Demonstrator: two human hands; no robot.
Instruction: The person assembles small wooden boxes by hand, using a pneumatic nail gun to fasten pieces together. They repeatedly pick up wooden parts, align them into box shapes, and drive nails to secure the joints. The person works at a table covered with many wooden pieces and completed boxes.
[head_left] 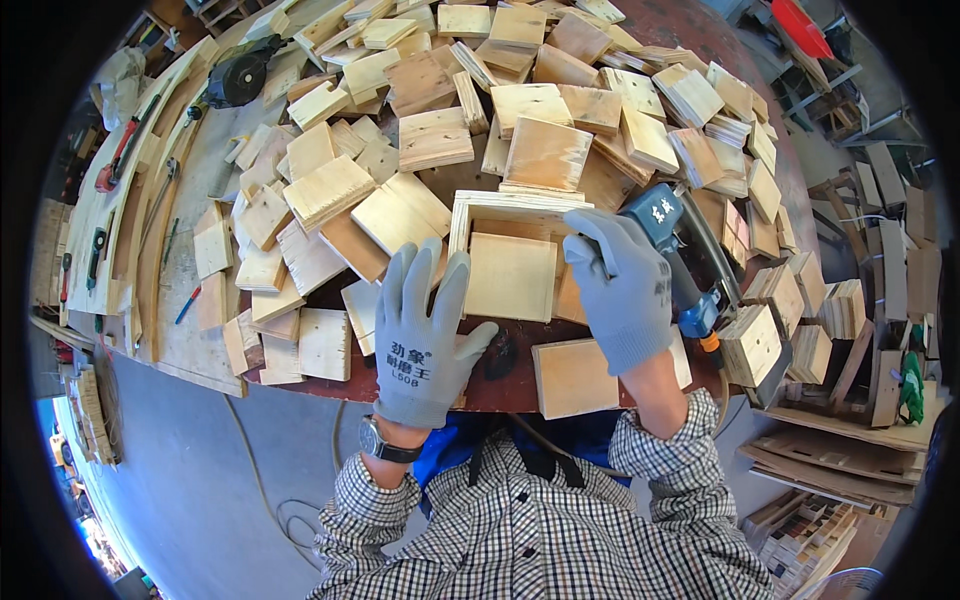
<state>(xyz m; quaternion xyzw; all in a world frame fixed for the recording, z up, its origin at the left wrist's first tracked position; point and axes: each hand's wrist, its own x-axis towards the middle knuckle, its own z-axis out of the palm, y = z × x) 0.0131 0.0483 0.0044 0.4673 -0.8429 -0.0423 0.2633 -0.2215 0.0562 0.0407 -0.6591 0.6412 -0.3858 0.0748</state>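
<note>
A small open plywood box frame stands on the table in front of me, with a square wooden block at its near side. My left hand, in a grey glove, is just left of the frame, its fingers stretched out and spread. Over the frame's right corner is my right hand, also gloved. Its fingers are curled in toward the thumb, and whatever they pinch is hidden. Right beside that hand lies a blue and black pneumatic nail gun. Near the front edge rests a loose square block.
A large heap of plywood blocks covers the far side of the red table. Long boards lie at left with a black tape reel and hand tools. More blocks stand at right. Cables trail over the floor.
</note>
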